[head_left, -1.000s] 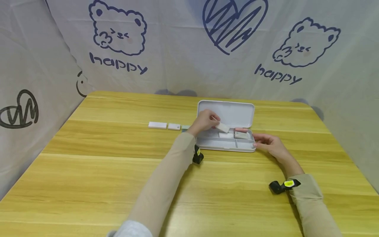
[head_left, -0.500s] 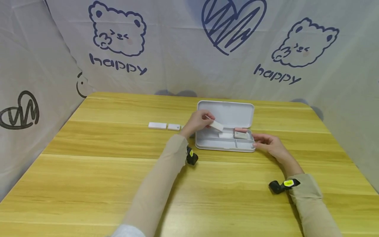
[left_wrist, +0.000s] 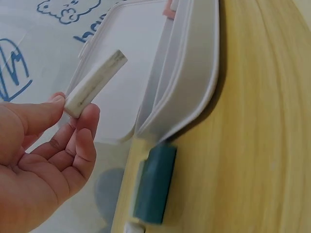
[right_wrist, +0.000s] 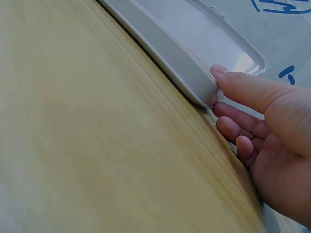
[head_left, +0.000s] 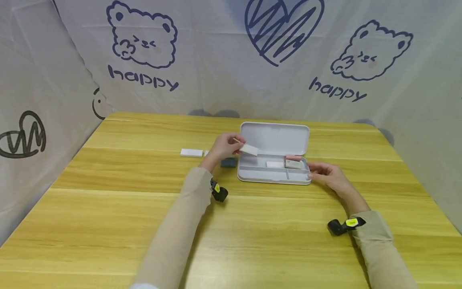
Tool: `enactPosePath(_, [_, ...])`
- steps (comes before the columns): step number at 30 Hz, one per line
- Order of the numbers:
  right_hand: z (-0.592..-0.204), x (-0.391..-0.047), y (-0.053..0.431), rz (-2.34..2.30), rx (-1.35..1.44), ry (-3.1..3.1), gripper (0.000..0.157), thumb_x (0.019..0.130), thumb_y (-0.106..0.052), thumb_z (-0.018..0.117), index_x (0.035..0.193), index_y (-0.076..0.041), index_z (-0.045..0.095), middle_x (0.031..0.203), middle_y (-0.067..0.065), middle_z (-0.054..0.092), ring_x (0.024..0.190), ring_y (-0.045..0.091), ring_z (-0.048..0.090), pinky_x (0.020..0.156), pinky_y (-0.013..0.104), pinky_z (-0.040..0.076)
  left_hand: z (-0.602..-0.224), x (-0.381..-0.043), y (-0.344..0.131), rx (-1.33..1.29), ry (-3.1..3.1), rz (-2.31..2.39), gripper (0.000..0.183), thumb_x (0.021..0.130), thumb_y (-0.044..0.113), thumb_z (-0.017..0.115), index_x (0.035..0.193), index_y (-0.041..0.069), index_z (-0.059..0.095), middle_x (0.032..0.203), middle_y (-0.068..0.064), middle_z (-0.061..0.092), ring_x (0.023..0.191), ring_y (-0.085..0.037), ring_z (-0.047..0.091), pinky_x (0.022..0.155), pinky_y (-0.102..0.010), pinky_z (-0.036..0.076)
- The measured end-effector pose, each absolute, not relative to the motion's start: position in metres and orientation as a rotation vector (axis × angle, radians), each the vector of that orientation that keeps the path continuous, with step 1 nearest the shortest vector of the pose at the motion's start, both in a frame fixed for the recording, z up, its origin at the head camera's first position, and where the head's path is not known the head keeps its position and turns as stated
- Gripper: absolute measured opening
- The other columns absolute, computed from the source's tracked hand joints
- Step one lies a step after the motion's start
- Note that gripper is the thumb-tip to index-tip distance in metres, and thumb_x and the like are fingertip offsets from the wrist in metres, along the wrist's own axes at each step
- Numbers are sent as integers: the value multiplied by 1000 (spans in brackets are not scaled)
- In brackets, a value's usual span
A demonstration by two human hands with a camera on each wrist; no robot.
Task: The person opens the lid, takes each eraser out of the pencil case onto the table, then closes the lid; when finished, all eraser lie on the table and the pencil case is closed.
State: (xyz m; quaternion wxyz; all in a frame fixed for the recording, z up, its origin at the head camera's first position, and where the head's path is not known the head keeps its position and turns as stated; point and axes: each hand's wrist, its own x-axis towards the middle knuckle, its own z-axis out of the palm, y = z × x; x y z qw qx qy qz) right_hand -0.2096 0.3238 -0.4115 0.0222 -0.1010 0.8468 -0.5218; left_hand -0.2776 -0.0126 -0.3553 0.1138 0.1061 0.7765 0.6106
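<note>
My left hand [head_left: 224, 146] pinches a white block-shaped eraser [head_left: 249, 150] between thumb and fingers, just above the left end of an open white pencil case [head_left: 263, 175]. Dark smudges mark the eraser's side [left_wrist: 93, 86] in the left wrist view. At the case's right end, my right hand [head_left: 331, 177] grips the corner, its thumb on the wall and its other fingers curled beside it. Inside the back compartment lie a white eraser [head_left: 275, 164], a greyish eraser [head_left: 294, 164] and a pink block [head_left: 293, 157].
Left of the case, a dark green block [head_left: 228, 162] lies on the wooden table [head_left: 144, 176]. A long white block [head_left: 191, 153] lies farther left, beside another white one [head_left: 206, 153] mostly behind the left hand. The case lid [head_left: 276, 136] stands raised at the back.
My left hand has moved left with the eraser, from over the case's back compartment to its left end. The dark green block has come into fuller view. The right hand has stayed in place.
</note>
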Motion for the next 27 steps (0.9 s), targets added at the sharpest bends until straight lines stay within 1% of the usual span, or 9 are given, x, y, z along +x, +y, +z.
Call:
enactPosePath(4, [-410, -209, 323, -1625, -323, 2620, 44, 82, -12, 65, 117, 12, 51, 88, -7, 59, 76, 8, 51, 63, 17, 42, -353, -275, -25, 301, 2279, 1798, 14, 87, -1, 54, 99, -8, 58, 81, -13, 58, 64, -16, 56, 78, -43, 47])
enactPosePath(7, [-410, -208, 322, -1630, -326, 2614, 44, 83, -11, 65, 116, 12, 50, 88, -7, 59, 76, 7, 51, 63, 17, 42, -352, -274, -35, 287, 2305, 1775, 15, 88, 1, 53, 100, -7, 58, 82, -13, 58, 66, -17, 57, 78, -43, 46])
enactPosePath(11, [-409, -208, 321, -1629, -329, 2606, 43, 83, -10, 64, 117, 12, 50, 89, -6, 59, 77, 7, 51, 64, 17, 42, -351, -272, -49, 273, 2325, 1762, 17, 88, 2, 53, 102, -6, 58, 86, -16, 59, 71, -22, 59, 75, -40, 46])
enactPosePath(14, [-408, -207, 321, -1611, -322, 2614, 44, 83, -11, 64, 117, 11, 50, 90, -5, 59, 77, 7, 51, 65, 17, 42, -353, -271, -58, 275, 2328, 1771, 15, 88, 4, 54, 100, -4, 59, 85, -16, 59, 73, -23, 60, 73, -37, 48])
enactPosePath(15, [-408, -207, 321, -1603, -317, 2619, 44, 83, -12, 64, 118, 11, 50, 90, -4, 59, 77, 7, 51, 65, 17, 42, -355, -272, -62, 302, 2313, 1796, 14, 88, 6, 56, 98, -2, 60, 83, -14, 60, 72, -23, 61, 70, -35, 48])
enactPosePath(17, [-407, -207, 321, -1592, -307, 2626, 44, 83, -13, 64, 118, 11, 51, 91, -3, 59, 77, 7, 51, 65, 17, 42, -355, -271, -68, 301, 2312, 1802, 14, 88, 8, 57, 97, -2, 60, 82, -13, 60, 73, -23, 61, 70, -33, 49])
enactPosePath(21, [-407, -206, 321, -1581, -302, 2628, 44, 83, -12, 64, 118, 10, 51, 93, -1, 59, 78, 7, 50, 65, 17, 42, -356, -270, -79, 269, 2309, 1798, 20, 88, 8, 56, 103, -5, 59, 87, -16, 60, 75, -23, 62, 71, -31, 49])
enactPosePath(23, [-406, -206, 321, -1581, -301, 2623, 44, 83, -12, 64, 118, 10, 51, 94, 0, 59, 78, 7, 51, 66, 18, 42, -355, -268, -83, 220, 2316, 1776, 23, 89, 5, 54, 107, -9, 57, 92, -18, 59, 76, -23, 61, 75, -35, 48])
enactPosePath(27, [-405, -205, 321, -1588, -301, 2620, 44, 83, -11, 64, 119, 11, 50, 95, 2, 60, 78, 6, 51, 67, 17, 42, -356, -267, -92, 196, 2295, 1784, 23, 88, 1, 53, 107, -12, 56, 94, -21, 58, 73, -21, 60, 79, -42, 46])
